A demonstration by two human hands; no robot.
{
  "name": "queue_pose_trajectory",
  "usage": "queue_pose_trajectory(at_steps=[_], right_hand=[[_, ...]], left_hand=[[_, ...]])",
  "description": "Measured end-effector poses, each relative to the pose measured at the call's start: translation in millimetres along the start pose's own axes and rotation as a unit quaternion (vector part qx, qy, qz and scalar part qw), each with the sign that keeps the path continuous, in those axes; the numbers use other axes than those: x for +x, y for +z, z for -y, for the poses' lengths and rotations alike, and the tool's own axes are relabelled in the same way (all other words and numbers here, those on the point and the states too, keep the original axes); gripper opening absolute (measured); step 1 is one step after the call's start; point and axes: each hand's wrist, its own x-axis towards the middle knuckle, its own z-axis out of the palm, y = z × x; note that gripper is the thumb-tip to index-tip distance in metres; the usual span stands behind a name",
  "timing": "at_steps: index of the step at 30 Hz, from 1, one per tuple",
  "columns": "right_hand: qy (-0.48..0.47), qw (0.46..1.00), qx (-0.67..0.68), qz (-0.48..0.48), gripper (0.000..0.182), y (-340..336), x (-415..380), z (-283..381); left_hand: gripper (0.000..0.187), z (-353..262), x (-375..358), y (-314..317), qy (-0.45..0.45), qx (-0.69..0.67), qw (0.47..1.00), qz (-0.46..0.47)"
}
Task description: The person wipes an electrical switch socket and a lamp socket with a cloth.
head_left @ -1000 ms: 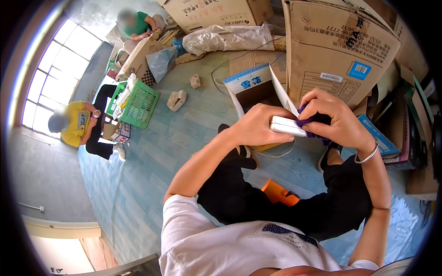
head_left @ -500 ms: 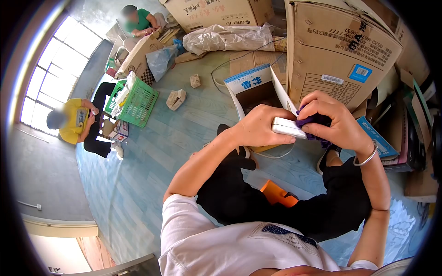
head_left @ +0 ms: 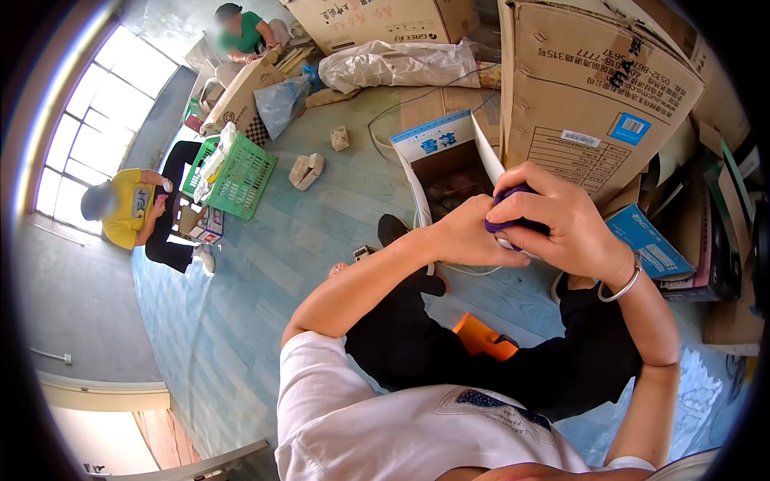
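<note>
My left hand (head_left: 469,234) is closed around a small white block with rounded edges (head_left: 503,242), now mostly covered by my fingers. My right hand (head_left: 557,220) pinches a bunched dark purple cloth (head_left: 513,195) and presses it against the block. Both hands meet over the near side of an open white-and-blue cardboard box (head_left: 437,143), in which some dark, rounded items lie in shadow. A thin pale cable (head_left: 473,272) curves on the floor below my hands; where it leads is hidden.
An orange object (head_left: 481,337) lies between my legs. A tall carton (head_left: 553,96) stands beyond my hands, with a blue box (head_left: 646,240) at right. Farther left are a green basket (head_left: 250,178), small blocks (head_left: 306,172), a person in yellow (head_left: 132,208) and another in green (head_left: 245,36).
My right hand has moved left with the purple cloth, over the white block. The block is turned and far less of it shows. My left hand has rolled over it.
</note>
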Motion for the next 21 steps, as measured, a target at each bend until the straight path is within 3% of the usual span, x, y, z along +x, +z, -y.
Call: queue_pose_trajectory(at_steps=[2,8,14,21], right_hand=[[0.010,1.000,0.009,-0.002,0.020,-1.2,0.2,-0.9],[0.039,0.998,0.050,-0.004,0.019,-7.4,-5.5,-7.2],[0.076,0.995,0.057,0.003,0.018,-17.4,-11.0,-10.6],[0.072,0.997,0.042,0.004,0.018,-19.8,-11.1,-7.3]], left_hand=[[0.034,-6.5,-0.4,-6.5,-0.056,0.053,0.997,0.028],[0.040,-22.2,-0.8,-18.9,-0.101,0.167,0.980,0.048],[0.045,-23.1,-6.2,-31.0,-0.056,0.143,0.988,-0.013],[0.046,-22.8,-7.5,-32.6,-0.043,0.139,0.989,-0.014]])
